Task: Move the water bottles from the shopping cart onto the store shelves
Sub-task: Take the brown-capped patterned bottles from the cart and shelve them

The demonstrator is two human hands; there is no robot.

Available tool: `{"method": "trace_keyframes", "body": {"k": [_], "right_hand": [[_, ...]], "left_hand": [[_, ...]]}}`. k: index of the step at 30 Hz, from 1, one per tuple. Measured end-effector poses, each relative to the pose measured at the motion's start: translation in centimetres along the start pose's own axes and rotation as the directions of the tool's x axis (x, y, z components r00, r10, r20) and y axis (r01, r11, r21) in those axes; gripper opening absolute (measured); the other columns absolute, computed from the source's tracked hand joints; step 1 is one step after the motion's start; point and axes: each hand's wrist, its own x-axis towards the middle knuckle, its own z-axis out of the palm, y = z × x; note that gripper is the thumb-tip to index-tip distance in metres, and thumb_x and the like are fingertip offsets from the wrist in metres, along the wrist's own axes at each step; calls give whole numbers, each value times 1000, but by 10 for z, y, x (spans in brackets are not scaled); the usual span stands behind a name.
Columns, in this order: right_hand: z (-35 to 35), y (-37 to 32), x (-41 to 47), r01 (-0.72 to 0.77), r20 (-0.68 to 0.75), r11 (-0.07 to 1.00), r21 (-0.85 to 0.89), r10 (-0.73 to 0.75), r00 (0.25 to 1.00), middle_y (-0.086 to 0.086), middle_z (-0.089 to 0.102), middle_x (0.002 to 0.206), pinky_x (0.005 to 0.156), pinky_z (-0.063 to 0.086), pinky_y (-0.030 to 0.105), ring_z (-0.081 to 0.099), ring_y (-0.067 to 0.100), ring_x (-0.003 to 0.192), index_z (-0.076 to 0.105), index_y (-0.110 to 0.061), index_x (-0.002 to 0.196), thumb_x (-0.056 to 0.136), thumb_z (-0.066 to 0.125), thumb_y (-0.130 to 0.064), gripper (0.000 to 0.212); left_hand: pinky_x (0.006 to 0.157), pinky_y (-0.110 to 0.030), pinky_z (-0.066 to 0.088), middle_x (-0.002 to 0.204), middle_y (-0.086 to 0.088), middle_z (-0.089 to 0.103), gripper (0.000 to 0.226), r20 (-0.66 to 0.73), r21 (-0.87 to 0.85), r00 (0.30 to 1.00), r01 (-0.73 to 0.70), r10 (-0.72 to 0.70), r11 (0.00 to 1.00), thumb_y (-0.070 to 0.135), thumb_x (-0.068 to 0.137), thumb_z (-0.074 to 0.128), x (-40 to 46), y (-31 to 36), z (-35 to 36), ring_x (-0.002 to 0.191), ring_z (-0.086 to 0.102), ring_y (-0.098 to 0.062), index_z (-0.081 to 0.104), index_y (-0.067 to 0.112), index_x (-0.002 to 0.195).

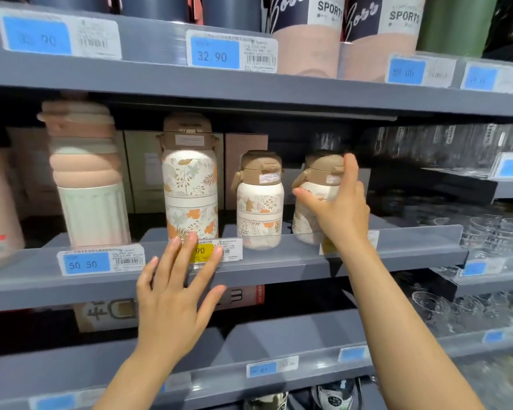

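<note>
Fingers (348, 170) of right hand (338, 208) gripping floral bottle (307, 214), middle shelf (279, 261)

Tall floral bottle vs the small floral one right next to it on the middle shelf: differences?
Size: the tall floral bottle stands clearly higher than the small floral bottle. Lid sticker: plain pale on the tall one, red-printed on the small one. Tags: a yellow price tag sits in front of the tall one, none directly before the small one. Both are upright, untouched, with tan lids and leaf print.
</note>
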Motion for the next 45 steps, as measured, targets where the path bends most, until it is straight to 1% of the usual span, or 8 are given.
{"method": "trace_keyframes", "body": {"k": [6, 19, 25, 31, 34, 36, 40, 45], "right_hand": [[6, -7, 6, 4, 24, 970, -241, 2, 1000, 17, 43, 131, 84, 44, 41, 54, 39, 109, 7, -27, 150, 78, 59, -69, 98], [3, 11, 0, 87, 17, 968, -234, -85, 996, 15, 46, 132, 89, 46, 48, 53, 37, 115, -4, -31, 151, 71, 63, -73, 113], [-10, 27, -26, 244, -116, 963, 113, -231, 966, 3, 37, 146, 109, 34, 48, 37, 20, 133, 4, -33, 153, 82, 62, -59, 95], [-14, 21, -71, 460, -230, 819, 343, -402, 886, 4, 50, 134, 103, 39, 24, 48, 16, 124, 41, -9, 141, 90, 61, -21, 57], [-4, 7, -106, 414, -134, 760, 500, -405, 905, 0, 59, 124, 99, 46, 30, 56, 13, 116, 53, -12, 132, 90, 59, -17, 43], [5, -7, -136, 307, -18, 742, 595, -370, 929, -6, 64, 115, 93, 48, 22, 60, 6, 108, 58, -19, 125, 90, 60, -16, 36], [23, -43, -208, 31, 296, 712, 702, -332, 896, -12, 70, 92, 76, 48, 14, 66, 7, 88, 68, -30, 102, 86, 61, -22, 19], [60, -107, -326, -239, 570, 660, 713, -347, 745, -5, 69, 76, 70, 52, 32, 64, 20, 71, 70, -32, 83, 86, 69, -19, 13]], "left_hand": [[108, -44, 20, 150, -12, 38, 51, -6, 27, 1000, -4, 4, 1000, 48, 95, 41, -1, 0, 1, 139, 32, -30, 42, 30, 142], [109, -45, 21, 151, -12, 36, 51, 5, 14, 1000, 10, -10, 1000, 49, 96, 37, -1, 2, -1, 140, 31, -31, 40, 29, 143], [113, -40, 13, 151, -13, 36, 53, 19, -2, 999, 42, -42, 999, 46, 93, 42, 0, 5, -3, 141, 29, -31, 38, 30, 144], [117, -39, 11, 159, -3, 24, 60, 234, -188, 969, 119, -73, 975, 47, 91, 44, 2, 6, -24, 148, 17, -21, 33, 30, 148], [111, -13, 19, 151, 28, 25, 66, 364, -410, 920, 296, -143, 863, 50, 90, 47, -7, 4, -66, 139, 23, 8, 21, 43, 149], [97, -2, 30, 137, 35, 40, 58, 401, -441, 897, 368, -186, 819, 50, 89, 48, -27, -2, -96, 124, 37, 17, 30, 45, 145], [77, -18, 47, 101, 21, 66, 29, 403, -337, 860, 457, -313, 823, 41, 88, 50, -85, -36, -160, 92, 58, 6, 67, 29, 107], [75, -7, 43, 91, 27, 68, 33, 555, -149, 656, 683, -511, 715, 52, 83, 49, -183, -100, -271, 83, 60, 11, 71, 34, 101]]}}
